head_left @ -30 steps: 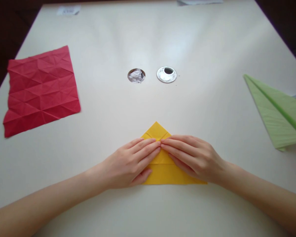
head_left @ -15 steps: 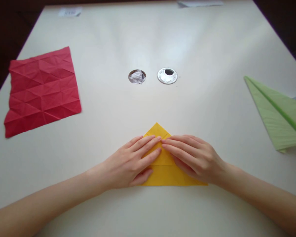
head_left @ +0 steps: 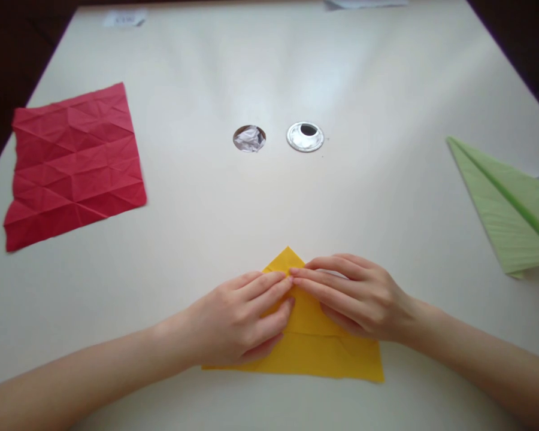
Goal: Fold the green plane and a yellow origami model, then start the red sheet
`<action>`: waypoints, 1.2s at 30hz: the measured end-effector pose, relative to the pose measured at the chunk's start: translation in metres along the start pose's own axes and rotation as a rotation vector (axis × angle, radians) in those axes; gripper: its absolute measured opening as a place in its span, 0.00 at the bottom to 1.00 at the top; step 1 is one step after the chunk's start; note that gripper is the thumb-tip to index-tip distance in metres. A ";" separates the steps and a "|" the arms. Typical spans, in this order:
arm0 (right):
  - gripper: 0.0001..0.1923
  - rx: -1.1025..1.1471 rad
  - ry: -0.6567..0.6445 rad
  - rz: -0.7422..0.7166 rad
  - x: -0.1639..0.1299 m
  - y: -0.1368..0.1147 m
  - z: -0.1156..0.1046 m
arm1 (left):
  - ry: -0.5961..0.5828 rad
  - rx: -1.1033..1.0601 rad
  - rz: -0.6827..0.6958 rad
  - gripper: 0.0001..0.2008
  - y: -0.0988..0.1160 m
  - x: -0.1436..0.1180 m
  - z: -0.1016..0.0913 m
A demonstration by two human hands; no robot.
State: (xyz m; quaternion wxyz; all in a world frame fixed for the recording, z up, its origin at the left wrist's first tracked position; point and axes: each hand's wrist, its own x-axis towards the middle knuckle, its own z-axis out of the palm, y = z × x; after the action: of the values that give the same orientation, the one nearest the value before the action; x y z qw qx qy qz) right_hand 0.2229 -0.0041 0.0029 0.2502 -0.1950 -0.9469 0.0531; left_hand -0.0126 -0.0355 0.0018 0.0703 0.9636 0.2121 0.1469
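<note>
At the far left, a small white paper label (head_left: 124,18) bore dark print too blurred to read. The creased, folded yellow paper sheet (head_left: 314,353) lay near centre, partly under the left hand (head_left: 242,316) and right hand (head_left: 371,299). Their extended fingertips met near its far point; whether either pinched it could not be told.

Desk setting here, home or office unclear: white tabletop (head_left: 197,209), silvery ring insert (head_left: 304,143) near twelve, crumpled paper (head_left: 250,139) filling round hole (head_left: 239,130) beside it.
</note>
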 end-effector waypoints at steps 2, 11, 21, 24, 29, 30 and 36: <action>0.13 -0.004 -0.019 0.000 0.000 0.001 0.000 | 0.004 0.004 0.000 0.14 0.000 0.000 0.000; 0.13 -0.037 -0.066 0.043 0.000 0.003 0.003 | 0.023 0.026 -0.012 0.13 0.002 -0.002 0.002; 0.15 -0.098 -0.098 0.102 0.001 0.002 0.005 | 0.028 0.021 -0.018 0.13 0.002 -0.001 0.001; 0.16 -0.097 -0.106 0.123 0.001 0.002 0.006 | 0.021 0.022 -0.014 0.13 0.002 -0.002 0.001; 0.17 -0.085 -0.127 0.180 0.001 0.002 0.007 | 0.008 0.023 -0.010 0.13 0.002 -0.002 0.000; 0.18 -0.091 -0.134 0.194 0.002 0.002 0.007 | 0.010 0.025 -0.010 0.13 0.002 -0.002 0.000; 0.18 -0.101 -0.135 0.193 0.003 0.003 0.006 | 0.010 0.031 -0.010 0.13 0.003 -0.001 -0.001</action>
State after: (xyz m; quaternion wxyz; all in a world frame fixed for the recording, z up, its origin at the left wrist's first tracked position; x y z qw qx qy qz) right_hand 0.2187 0.0001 -0.0019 0.1694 -0.2936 -0.9398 0.0422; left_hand -0.0129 -0.0383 0.0026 0.0550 0.9627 0.2198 0.1479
